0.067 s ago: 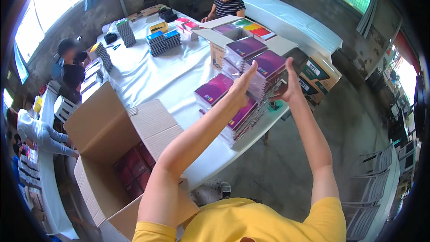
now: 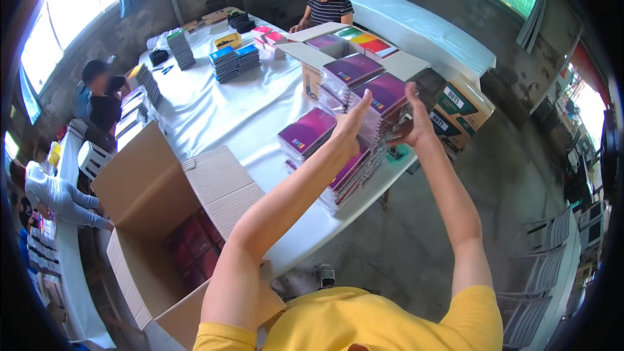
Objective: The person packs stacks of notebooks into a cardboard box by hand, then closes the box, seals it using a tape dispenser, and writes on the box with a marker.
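Both my hands are around a tall stack of purple spiral notebooks [image 2: 385,88] at the table's right edge. My left hand [image 2: 351,125] presses along its near left side, thumb upward. My right hand [image 2: 419,123] presses its right side, thumb up at the top corner; some fingertips are hidden behind the stack. Left of it stands another purple notebook stack [image 2: 307,131], and behind it a further stack [image 2: 351,69]. More purple notebooks [image 2: 344,172] lie below my left hand, partly covered by my wrist. The stacks look wrapped in clear plastic.
A large open cardboard box [image 2: 140,188] at my left holds dark red packs [image 2: 194,247]. Another open box [image 2: 313,83] with colourful notebooks stands behind the stacks. Printed cartons [image 2: 461,114] sit beyond the table's right edge. Blue-topped stacks [image 2: 233,64] are farther back. Two people work at the white-covered table [image 2: 208,117].
My right hand and the notebook stack between my hands have shifted slightly left. The whole view has also moved a little.
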{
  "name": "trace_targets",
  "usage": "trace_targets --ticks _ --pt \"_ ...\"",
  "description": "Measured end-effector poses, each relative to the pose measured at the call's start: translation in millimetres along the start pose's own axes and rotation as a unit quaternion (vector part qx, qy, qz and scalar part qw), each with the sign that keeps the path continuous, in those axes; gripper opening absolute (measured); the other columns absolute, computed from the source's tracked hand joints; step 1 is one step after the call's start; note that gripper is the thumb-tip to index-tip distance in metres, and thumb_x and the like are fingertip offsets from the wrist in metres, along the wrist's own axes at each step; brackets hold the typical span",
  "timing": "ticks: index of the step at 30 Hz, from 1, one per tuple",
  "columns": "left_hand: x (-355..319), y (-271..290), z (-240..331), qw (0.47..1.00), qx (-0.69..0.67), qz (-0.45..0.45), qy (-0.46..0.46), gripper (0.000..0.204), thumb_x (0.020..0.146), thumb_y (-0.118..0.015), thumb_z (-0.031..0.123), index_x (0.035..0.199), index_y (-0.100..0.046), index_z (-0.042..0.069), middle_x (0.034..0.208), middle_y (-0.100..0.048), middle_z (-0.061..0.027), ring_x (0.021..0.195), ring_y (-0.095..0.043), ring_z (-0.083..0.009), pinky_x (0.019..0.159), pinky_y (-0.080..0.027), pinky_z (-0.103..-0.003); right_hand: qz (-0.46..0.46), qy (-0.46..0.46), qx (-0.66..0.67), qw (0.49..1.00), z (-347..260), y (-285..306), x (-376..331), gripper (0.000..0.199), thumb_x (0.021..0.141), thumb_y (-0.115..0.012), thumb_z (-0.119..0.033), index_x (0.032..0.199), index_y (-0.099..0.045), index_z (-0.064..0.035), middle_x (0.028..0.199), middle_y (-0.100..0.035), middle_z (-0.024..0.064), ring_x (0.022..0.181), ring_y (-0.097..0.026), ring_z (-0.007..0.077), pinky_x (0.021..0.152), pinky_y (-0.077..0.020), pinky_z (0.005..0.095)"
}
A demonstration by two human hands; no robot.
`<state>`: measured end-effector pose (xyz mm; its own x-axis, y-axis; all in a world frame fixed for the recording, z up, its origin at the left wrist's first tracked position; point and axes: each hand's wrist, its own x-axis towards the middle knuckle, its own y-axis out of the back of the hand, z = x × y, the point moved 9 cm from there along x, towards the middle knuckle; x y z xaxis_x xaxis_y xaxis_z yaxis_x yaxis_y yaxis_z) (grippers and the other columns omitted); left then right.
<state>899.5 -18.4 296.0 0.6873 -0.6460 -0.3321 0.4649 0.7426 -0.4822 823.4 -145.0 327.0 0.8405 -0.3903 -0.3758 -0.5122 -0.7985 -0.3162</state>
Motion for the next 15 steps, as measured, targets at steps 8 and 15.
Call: trace_targets --ticks 8,15 --pt "-12 -18 -4 0.974 0.037 0.174 -0.138 0.093 0.069 -0.077 0.022 0.139 -0.02 0.0 0.117 -0.047 -0.0225 0.106 -0.052 -0.0318 0.087 -0.046 -0.048 -0.009 0.037 0.093 0.995 6 18 -8 0.055 0.078 -0.07 -0.057 0.114 -0.061 -0.0165 0.101 -0.066 0.0065 0.093 -0.063 0.0269 0.077 -0.0471 0.063" --pt "-162 -84 5 0.766 0.369 0.09 -0.518 0.126 0.059 -0.088 0.043 0.15 -0.011 0.001 0.13 -0.03 -0.0251 0.121 -0.028 -0.0375 0.105 -0.027 -0.047 -0.147 0.298 0.278 0.901 10 36 -80 0.071 0.092 -0.052 -0.056 0.142 -0.038 -0.0063 0.135 -0.05 0.0129 0.121 -0.054 0.0264 0.097 -0.0485 0.045"
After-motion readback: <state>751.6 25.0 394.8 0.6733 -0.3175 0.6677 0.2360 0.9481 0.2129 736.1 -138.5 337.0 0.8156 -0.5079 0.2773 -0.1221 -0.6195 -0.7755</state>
